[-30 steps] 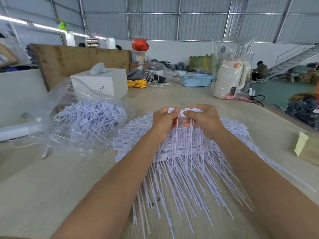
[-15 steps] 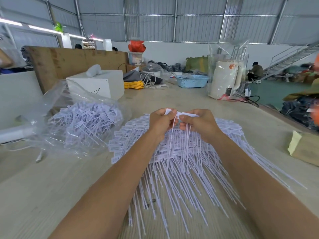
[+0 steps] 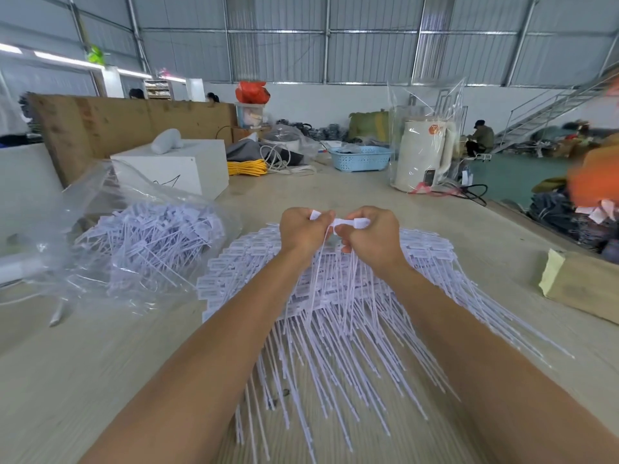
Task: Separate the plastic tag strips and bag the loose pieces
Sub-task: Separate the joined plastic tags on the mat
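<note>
Tag strip (image 3: pixel 348 223) held above fanned pile (image 3: pixel 335 296), mid-table. Since 1 s ago: left hand (image 3: pixel 303 231) tag head pulled slightly clear of right hand (image 3: pixel 371 237); both fingers pinching. Separation underway; bag (image 3: pixel 140 236) left, part-filled.

Tag strips (image 3: pixel 335 316) matt white plastic; bag (image 3: pixel 100 202) glossy clear film (crinkled); table (image 3: pixel 100 363) matt.

Bright, even daylight; wide-angle bending, right edge seemingly motion-blurred.
</note>
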